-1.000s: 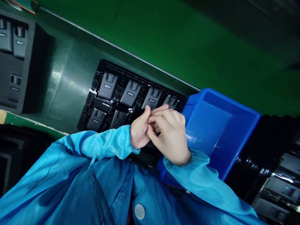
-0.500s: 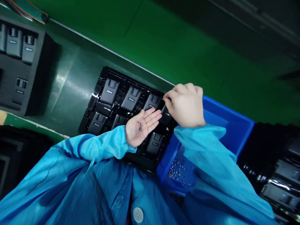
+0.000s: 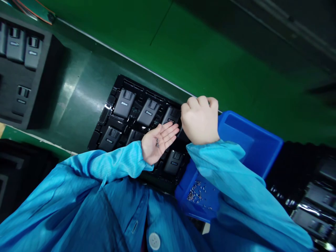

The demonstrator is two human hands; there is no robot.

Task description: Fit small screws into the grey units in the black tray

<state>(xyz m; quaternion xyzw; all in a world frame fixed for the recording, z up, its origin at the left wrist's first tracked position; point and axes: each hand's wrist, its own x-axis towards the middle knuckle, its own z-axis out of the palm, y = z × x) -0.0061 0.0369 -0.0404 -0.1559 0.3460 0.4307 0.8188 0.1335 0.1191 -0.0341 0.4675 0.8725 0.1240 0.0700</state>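
Observation:
My left hand point(image 3: 158, 141) lies palm up over a black tray point(image 3: 115, 91) of dark grey plastic housings point(image 3: 124, 103), with a few small metal screws point(image 3: 157, 142) resting in the palm. My right hand point(image 3: 200, 120) is curled into a fist over the tray's right end, above the top-right housing, which it hides. Whether its fingertips pinch a screw cannot be seen. A blue plastic bin point(image 3: 249, 147) sits right of the tray, with several loose screws point(image 3: 195, 191) in its near corner.
The tray lies on a dark green belt point(image 3: 76, 91) with a white edge line. A black foam block point(image 3: 18, 70) holding more housings stands at the left. Dark trays point(image 3: 312, 210) are stacked at the lower right. Both my arms wear blue sleeves.
My hands were together over the tray a second ago. The left opened palm up with screws in it. The right moved up to the tray's right end and curled into a fist.

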